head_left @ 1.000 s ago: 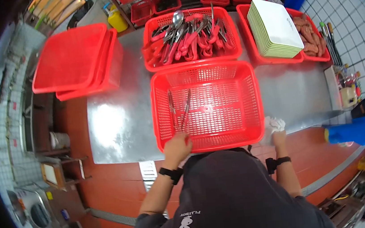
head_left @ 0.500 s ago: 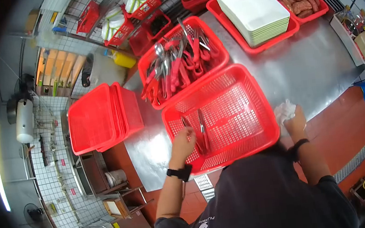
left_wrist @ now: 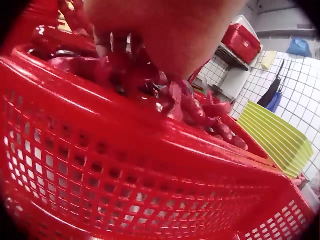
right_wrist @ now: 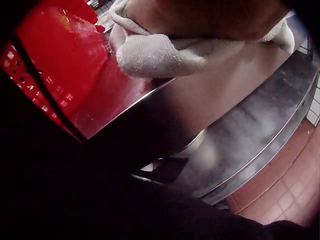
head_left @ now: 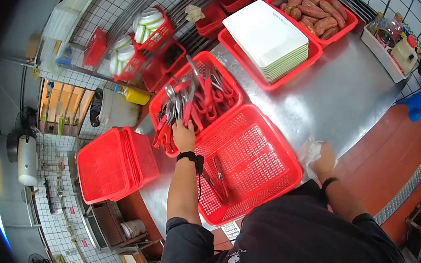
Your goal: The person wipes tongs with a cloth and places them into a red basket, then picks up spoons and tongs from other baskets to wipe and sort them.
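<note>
At the near left of the rear red basket (head_left: pixel 234 90), my left hand (head_left: pixel 184 136) reaches its fingers in among tongs (head_left: pixel 207 93) with red handles. In the left wrist view the hand (left_wrist: pixel 175 35) points down over the handles, its fingertips hidden, so I cannot tell whether they grip any. The front red basket (head_left: pixel 288 156) has a slim pair of metal tongs (head_left: pixel 219 171) lying along its left side. To its right, my right hand (head_left: pixel 324 162) grips a crumpled white cloth (head_left: pixel 309 152) over the steel table. Cloth folds (right_wrist: pixel 155 57) bunch beneath that hand in the right wrist view.
Stacked red baskets (head_left: pixel 102 164) stand on the left. At the back right are a stack of white trays (head_left: pixel 267 34) in a red basket and a basket of sweet potatoes (head_left: pixel 319 12). A caddy with bottles (head_left: pixel 393 48) sits at the steel table's (head_left: pixel 341 90) right end.
My left hand has left the front basket and moved forward to the tongs in the rear one. The slim tongs now lie in the front basket. My right hand keeps the cloth; the head view has turned.
</note>
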A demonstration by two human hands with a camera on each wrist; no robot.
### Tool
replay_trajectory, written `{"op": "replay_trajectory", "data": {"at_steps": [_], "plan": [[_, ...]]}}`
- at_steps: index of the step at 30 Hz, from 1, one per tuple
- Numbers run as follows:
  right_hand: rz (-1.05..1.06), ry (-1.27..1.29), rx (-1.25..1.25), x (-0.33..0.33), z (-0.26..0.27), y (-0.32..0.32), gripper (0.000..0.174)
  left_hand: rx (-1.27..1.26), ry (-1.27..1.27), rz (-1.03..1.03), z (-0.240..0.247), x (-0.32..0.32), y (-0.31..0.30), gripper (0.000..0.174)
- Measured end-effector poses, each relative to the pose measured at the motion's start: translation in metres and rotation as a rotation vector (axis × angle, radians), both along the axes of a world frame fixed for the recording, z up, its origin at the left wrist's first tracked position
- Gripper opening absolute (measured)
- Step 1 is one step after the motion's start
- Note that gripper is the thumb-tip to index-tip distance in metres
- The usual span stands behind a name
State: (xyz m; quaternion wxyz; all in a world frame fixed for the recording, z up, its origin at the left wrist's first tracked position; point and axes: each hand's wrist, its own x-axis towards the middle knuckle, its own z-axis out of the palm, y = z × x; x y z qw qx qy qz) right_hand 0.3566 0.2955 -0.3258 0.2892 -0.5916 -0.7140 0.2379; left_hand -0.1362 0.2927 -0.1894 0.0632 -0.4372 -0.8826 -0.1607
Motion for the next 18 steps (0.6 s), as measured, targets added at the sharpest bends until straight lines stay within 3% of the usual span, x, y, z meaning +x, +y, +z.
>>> {"op": "replay_trajectory", "data": {"at_steps": [4, 6, 8, 13, 18], "plan": [[0.002, -0.020, 0.014, -0.003, 0.001, -0.001, 0.051, -0.151, 0.073, -0.015, 0.031, 0.007, -0.015, 0.034], [0.003, -0.032, 0.050, -0.003, 0.006, 0.001, 0.050, -0.065, 0.063, -0.037, 0.034, -0.003, -0.026, 0.031], [-0.022, -0.068, 0.049, -0.005, 0.017, 0.000, 0.049, 0.196, 0.060, -0.166, 0.043, -0.006, -0.038, 0.027], [-0.059, -0.027, -0.049, -0.010, 0.020, -0.001, 0.046, 0.481, -0.025, -0.246, 0.118, 0.020, -0.088, 0.019], [-0.011, -0.051, -0.097, -0.012, 0.030, -0.002, 0.052, 0.564, -0.105, -0.176, 0.186, 0.048, -0.154, 0.019]]}}
